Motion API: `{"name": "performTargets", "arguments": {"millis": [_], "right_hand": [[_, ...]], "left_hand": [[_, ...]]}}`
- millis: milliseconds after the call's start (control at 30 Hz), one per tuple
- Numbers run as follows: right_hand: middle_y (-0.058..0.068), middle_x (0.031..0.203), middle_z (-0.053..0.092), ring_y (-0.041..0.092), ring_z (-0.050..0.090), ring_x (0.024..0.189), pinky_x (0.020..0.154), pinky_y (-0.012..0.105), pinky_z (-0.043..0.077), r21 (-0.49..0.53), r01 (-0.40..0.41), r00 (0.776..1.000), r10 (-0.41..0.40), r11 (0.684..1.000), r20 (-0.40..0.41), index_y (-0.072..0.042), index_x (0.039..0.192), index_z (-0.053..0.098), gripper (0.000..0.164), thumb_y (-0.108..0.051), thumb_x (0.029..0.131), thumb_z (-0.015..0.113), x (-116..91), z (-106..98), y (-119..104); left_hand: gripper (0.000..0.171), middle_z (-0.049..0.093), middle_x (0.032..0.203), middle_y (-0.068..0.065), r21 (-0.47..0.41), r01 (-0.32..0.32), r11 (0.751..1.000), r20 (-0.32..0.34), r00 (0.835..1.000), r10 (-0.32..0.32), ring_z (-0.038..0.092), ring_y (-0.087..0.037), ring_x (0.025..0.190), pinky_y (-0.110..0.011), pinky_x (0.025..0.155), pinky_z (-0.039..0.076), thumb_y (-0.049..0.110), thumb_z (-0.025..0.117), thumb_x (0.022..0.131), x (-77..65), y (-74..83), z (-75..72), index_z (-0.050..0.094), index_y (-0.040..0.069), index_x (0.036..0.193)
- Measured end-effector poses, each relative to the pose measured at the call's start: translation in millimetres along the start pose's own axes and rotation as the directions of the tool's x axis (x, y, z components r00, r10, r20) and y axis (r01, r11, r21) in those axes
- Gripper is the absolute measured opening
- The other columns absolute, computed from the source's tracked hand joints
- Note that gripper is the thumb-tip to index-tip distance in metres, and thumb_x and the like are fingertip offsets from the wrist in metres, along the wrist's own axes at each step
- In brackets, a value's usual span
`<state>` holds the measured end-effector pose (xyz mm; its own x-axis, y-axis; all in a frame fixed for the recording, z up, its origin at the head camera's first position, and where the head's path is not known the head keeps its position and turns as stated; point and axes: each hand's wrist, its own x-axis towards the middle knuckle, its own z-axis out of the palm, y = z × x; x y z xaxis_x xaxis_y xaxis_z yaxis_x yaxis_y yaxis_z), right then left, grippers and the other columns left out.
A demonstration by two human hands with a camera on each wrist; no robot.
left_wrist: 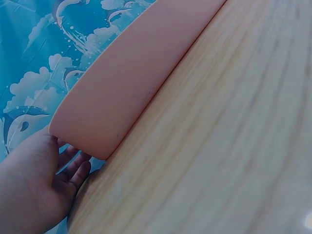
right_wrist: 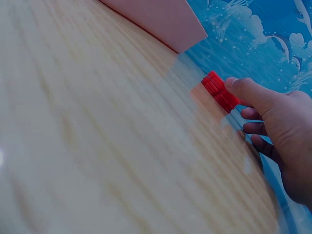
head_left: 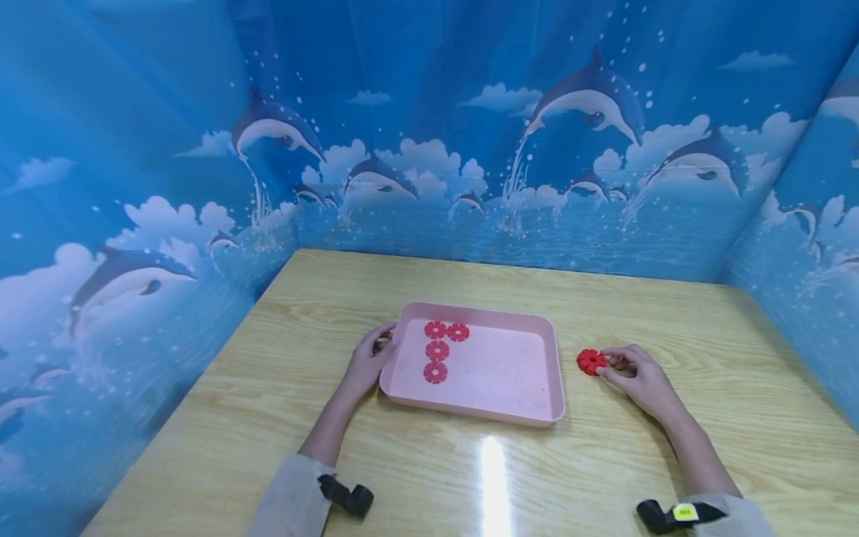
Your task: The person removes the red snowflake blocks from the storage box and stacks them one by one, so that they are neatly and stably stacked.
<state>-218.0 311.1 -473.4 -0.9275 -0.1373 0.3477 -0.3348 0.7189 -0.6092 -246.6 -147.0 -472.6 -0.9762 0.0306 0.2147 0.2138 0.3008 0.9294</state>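
Note:
A shallow pink tray (head_left: pixel 496 317) lies on the table, with several flat red notched discs, like snowflake building discs (head_left: pixel 437 350), on its floor. Three form a column along the left side, and one sits right of the top disc. My left hand (head_left: pixel 369 360) grips the tray's left edge, its fingers curled at the outer wall (left_wrist: pixel 117 83). To the right of the tray, my right hand (head_left: pixel 637 377) pinches a small stack of red discs (head_left: pixel 591 362) between thumb and fingers. From the side, the stack (right_wrist: pixel 220 91) shows several layers, close over the tabletop.
The wood-grain table (head_left: pixel 322 283) extends around the tray. A blue curtain (head_left: pixel 429 112) printed with dolphins closes off its back and sides. Black straps with small cameras (head_left: pixel 345 496) sit on both sleeves.

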Motion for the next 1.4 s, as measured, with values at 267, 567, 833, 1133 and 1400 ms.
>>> {"name": "performTargets", "arguments": {"millis": [267,567,833,1133,1400], "right_hand": [[0.008,0.091,0.054,0.008,0.049,0.080,0.064,0.011,0.042,0.032,0.010,0.999,-0.009,0.999,-0.044,0.003,0.109,0.061,0.029,-0.014,0.086,0.065,1,-1,-3],[0.009,0.099,0.053,0.008,0.045,0.084,0.063,0.015,0.042,0.047,0.008,0.999,-0.006,0.999,-0.038,0.000,0.116,0.058,0.031,-0.018,0.090,0.060,11,-9,-39],[0.010,0.095,0.053,0.021,0.049,0.083,0.061,0.029,0.047,0.003,0.036,0.998,-0.037,0.999,0.054,0.001,0.113,0.060,0.034,-0.022,0.088,0.063,36,5,-102],[0.010,0.096,0.056,0.022,0.052,0.083,0.064,0.030,0.047,-0.016,0.115,0.973,-0.109,0.993,0.204,-0.005,0.109,0.062,0.035,-0.027,0.083,0.069,54,49,-155],[0.002,0.098,0.054,0.021,0.054,0.088,0.067,0.029,0.048,-0.009,0.167,0.949,-0.158,0.986,0.274,-0.008,0.108,0.063,0.035,-0.028,0.080,0.071,60,90,-184]], "left_hand": [[0.037,0.053,0.109,-0.018,0.006,0.005,1.000,-0.002,1.000,-0.005,0.054,-0.032,0.096,-0.042,0.086,0.046,0.004,0.056,0.090,-0.6,0.1,-1.3,0.052,0.000,0.127],[0.037,0.052,0.110,-0.018,0.006,0.006,1.000,0.004,1.000,-0.006,0.053,-0.032,0.098,-0.042,0.086,0.045,0.007,0.056,0.091,-1.2,-2.5,-2.3,0.051,0.000,0.127],[0.037,0.052,0.110,-0.018,0.005,0.009,1.000,-0.001,1.000,-0.009,0.054,-0.032,0.098,-0.041,0.086,0.046,0.007,0.056,0.091,-1.8,-1.9,-4.2,0.051,0.000,0.127],[0.037,0.053,0.110,-0.018,0.000,-0.001,1.000,0.012,1.000,0.001,0.054,-0.034,0.099,-0.042,0.087,0.046,0.006,0.056,0.090,-0.8,-0.2,-2.0,0.051,-0.001,0.126],[0.036,0.053,0.109,-0.019,-0.002,-0.001,1.000,0.011,1.000,0.001,0.055,-0.034,0.099,-0.042,0.086,0.046,0.005,0.056,0.090,-0.3,1.2,-0.6,0.052,-0.001,0.126]]}}
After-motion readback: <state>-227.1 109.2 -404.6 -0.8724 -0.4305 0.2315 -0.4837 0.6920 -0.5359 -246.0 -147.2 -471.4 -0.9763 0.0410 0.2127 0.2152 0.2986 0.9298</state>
